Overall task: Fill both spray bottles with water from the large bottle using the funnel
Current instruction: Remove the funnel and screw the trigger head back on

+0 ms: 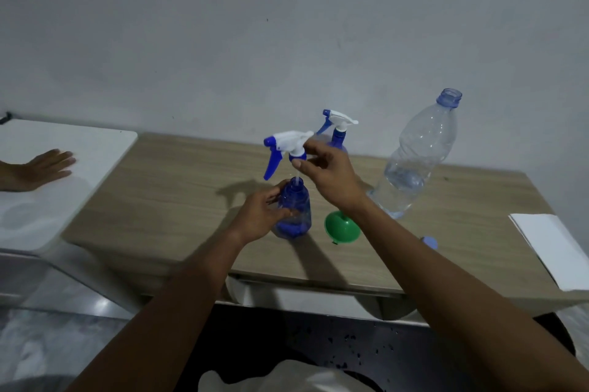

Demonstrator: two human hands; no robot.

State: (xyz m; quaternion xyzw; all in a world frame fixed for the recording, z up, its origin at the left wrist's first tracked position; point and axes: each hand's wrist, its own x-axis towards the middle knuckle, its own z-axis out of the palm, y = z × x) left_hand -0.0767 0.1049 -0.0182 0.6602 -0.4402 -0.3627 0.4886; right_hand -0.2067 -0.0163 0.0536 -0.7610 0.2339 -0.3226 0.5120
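- Our forearms (178, 312) rise from the bottom edge, nearest the lens. Below them, a pale shape and a dark speckled surface are too cut off for us to name.
- We see the wooden table (153, 200) spanning the middle, its right end running out of view.
- Against its left end sits a white table (79, 149), where someone else's hand (44, 168) lies flat, the arm cut by the frame.
- At the wooden table's back right stands the large bottle (414, 155), uncapped, with a little water in its bottom.
- A white paper (554, 248) lies at the right edge, partly out of frame.
- Front and middle stands the near spray bottle (294, 209), open-necked. Our left hand (258, 216) curls round its left side and hides part of it. We cannot judge its water level through the blue tint.
- Just above that neck our right hand (331, 174) pinches the spray head (287, 144) by its collar, with the thin tube reaching down into the opening.
- Behind our right hand stands the far spray bottle (338, 133) with its head on and its body mostly hidden.
- Just right of the near spray bottle lies the green funnel (341, 227), partly covered by our right wrist.
- A small blue cap (430, 242) peeks out from behind our right forearm.
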